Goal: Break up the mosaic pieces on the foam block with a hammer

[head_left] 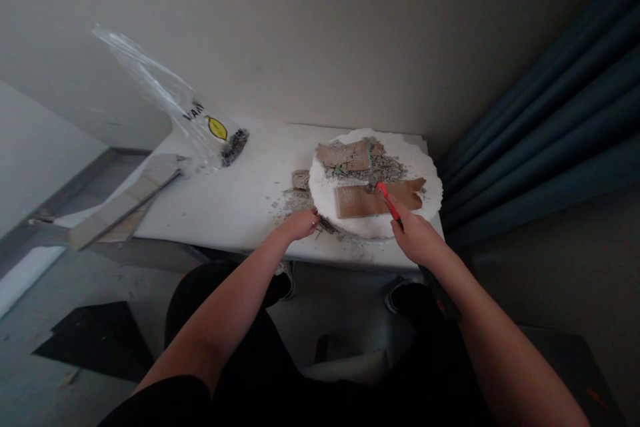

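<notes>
My right hand (414,235) is closed round the red handle of what looks like a hammer (387,199). Its grey head meets the top edge of a brown, textured flat piece (360,201) and blends into grey crumbs. That piece lies on a white round slab with a ragged rim (434,193). Behind it are a second, cracked brown piece (345,155) and a heap of broken grey bits (390,168). My left hand (301,224) rests with curled fingers at the slab's left front rim, beside dark thin scraps (327,224); whatever its fingertips grip is hidden.
The slab stands at the right end of a white table (240,193). More crumbs (295,200) are scattered left of it. A clear printed plastic bag (200,123) and cardboard strips (117,207) lie to the left. A wall is behind; a blue curtain (550,107) hangs at right.
</notes>
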The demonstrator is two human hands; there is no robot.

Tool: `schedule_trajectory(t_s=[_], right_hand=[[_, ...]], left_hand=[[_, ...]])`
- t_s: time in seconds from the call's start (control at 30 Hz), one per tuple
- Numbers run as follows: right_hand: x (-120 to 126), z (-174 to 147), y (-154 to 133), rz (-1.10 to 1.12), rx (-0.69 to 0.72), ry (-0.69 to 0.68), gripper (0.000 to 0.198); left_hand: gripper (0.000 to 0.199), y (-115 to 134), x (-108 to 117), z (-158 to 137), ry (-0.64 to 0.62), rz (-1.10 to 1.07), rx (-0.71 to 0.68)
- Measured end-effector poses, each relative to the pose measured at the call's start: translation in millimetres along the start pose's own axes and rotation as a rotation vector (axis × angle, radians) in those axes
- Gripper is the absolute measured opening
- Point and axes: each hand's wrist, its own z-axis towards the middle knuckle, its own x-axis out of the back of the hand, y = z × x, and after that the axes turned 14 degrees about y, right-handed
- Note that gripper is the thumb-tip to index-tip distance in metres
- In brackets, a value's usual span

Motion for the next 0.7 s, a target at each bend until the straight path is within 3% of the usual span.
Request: schedule_trajectory(t_s=[0.2, 0.3, 0.43, 0.57, 0.7], right_hand=[[-1, 0, 1, 0.007, -0.004, 0.008, 0.063], [-1, 0, 1, -0.003, -0.004, -0.006, 0.064], [0, 0, 1, -0.007, 0.003, -0.013, 0.067], [-1, 0, 0, -0.014, -0.003, -0.019, 0.067], [0, 0, -1, -0.022, -0.008, -0.033, 0.068]], left_hand=[[0.013, -18, 8, 9, -0.006, -0.045, 0.002], [0.009, -12, 4, 10, -0.075, -0.113, -0.043], [0.014, 2, -2, 10, -0.069, -0.092, 0.001], [0.008, 1, 7, 13, -0.051, 0.029, 0.107], [0.019, -10, 34, 19, 0.022, 0.179, 0.267]])
